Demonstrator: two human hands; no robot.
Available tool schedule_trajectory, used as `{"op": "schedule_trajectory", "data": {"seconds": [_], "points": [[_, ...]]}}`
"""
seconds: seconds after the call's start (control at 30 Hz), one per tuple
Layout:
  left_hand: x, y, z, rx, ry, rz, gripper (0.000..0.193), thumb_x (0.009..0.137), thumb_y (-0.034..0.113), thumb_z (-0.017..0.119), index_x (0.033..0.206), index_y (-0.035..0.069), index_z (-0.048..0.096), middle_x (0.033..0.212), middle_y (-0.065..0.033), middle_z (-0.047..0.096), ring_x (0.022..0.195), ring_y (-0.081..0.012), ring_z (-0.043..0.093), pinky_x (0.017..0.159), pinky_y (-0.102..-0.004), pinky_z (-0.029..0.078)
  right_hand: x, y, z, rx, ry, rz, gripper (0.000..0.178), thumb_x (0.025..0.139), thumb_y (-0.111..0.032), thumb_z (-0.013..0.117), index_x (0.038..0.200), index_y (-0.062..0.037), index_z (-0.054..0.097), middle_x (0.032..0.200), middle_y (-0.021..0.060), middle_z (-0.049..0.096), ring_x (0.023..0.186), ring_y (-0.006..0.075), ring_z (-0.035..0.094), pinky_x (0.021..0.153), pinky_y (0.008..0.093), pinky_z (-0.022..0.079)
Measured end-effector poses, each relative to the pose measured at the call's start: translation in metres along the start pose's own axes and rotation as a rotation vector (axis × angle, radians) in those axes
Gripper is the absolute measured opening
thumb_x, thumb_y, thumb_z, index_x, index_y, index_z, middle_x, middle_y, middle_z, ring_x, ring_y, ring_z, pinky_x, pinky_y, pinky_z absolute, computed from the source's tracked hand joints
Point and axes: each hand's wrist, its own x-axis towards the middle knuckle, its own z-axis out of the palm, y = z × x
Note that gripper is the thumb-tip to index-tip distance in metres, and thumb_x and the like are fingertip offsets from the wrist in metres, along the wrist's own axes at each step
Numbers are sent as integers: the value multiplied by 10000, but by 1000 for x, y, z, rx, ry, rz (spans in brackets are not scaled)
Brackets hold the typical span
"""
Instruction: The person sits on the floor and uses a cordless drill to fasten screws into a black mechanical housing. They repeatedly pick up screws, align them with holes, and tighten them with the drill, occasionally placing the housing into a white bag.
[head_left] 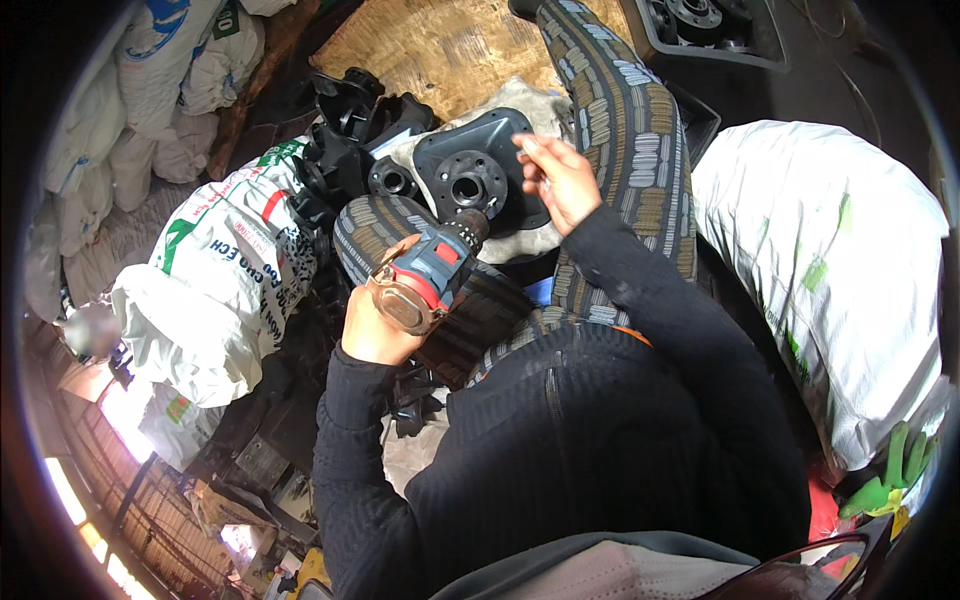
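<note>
My left hand is wrapped round a cordless drill, blue-grey and red with a black chuck. The chuck end reaches the near edge of a round black flanged part with a hole in its middle and small holes round its face. Whether the bit touches it, I cannot tell. Under the flange is a dark square plate with rounded corners, lying on a pale cloth between my legs. Just right of the plate, my right hand is raised with thumb and fingertips pinched together; anything between them is too small to make out.
Several black moulded parts are piled to the left, with a smaller black ring beside the plate. Full white sacks stand left and right. A grey crate holds black parts at far right; a green glove lies lower right.
</note>
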Motion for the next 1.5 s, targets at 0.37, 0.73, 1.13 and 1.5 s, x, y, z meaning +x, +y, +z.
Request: {"op": "schedule_trajectory", "data": {"seconds": [0.37,0.73,1.13,1.5], "points": [[33,19,-16,-68,-146,-145,551,706,144,795,1192,14,570,1132,-133,645,1032,-258,643,906,-333,497,86,53,30,-526,47,-332,147,874,-143,659,976,-61,725,823,50,710,715,105,649,669,250,512],[38,15,-5,-17,-180,-60,504,663,212,802,1111,69,620,1205,-82,582,919,-279,666,791,-348,546,78,53,31,-382,49,-304,159,858,-119,684,1004,-61,706,807,48,692,719,102,637,673,253,510],[1,7,-2,4,-59,-53,467,711,252,818,1079,28,638,1085,-132,670,993,-281,663,875,-358,523,70,24,18,-95,47,-406,225,862,-39,675,1060,4,576,897,104,695,784,155,659,763,258,519],[-43,21,-10,-317,180,72,288,796,196,775,1005,48,644,829,-12,652,714,-132,612,631,-289,491,-36,-28,-23,-56,-502,230,223,943,-134,600,1131,-14,621,960,79,683,618,28,523,419,116,338]]}}
